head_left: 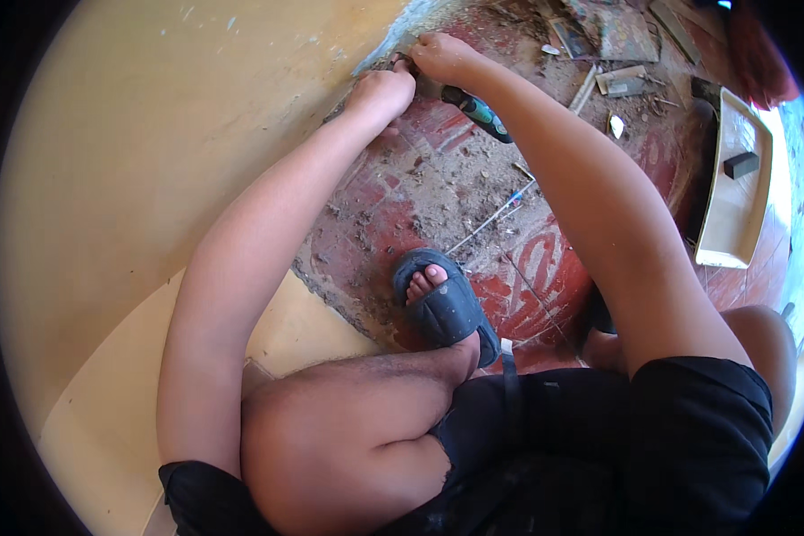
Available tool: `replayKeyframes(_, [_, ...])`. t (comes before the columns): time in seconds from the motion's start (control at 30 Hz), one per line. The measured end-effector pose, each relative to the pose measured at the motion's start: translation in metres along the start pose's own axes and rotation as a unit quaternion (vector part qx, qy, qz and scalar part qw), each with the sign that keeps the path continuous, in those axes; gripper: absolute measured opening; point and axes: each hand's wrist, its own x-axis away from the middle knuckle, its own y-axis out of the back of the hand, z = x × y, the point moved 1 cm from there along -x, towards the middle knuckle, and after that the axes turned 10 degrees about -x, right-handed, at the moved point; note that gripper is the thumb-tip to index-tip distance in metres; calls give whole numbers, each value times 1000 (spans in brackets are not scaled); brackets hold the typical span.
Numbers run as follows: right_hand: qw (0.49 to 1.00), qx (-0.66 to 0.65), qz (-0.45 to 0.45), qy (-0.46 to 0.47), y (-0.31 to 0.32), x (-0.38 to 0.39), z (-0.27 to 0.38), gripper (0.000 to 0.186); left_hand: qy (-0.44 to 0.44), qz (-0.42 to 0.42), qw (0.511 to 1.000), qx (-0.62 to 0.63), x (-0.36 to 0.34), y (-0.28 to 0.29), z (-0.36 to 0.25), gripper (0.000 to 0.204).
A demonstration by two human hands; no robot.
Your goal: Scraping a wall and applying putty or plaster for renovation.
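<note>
A flattened, dusty printed cardboard package (624, 32) with faded multicoloured faces lies on the far floor among rubble; just left of it sits a small dark rectangular printed pack (570, 37); no signs or screens show

The wall (134, 161) is showing smooth, matt yellow paint. The red floor (527, 277) is looking rough, dusty and strewn with gritty rubble. The sandal (447, 308) is appearing dark, matt, quilted. The tool handle (478, 112) is gleaming like glossy plastic.

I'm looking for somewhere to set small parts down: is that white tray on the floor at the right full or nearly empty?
Nearly empty. The white tray holds only one small dark block near its far end; the rest of its inside shows bare.
</note>
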Motion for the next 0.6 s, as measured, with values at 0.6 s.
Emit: replayKeyframes(0.6, [964,-143,-184,-128,-49,-17,16,43,81,128,885,439,-18,-2,43,14])
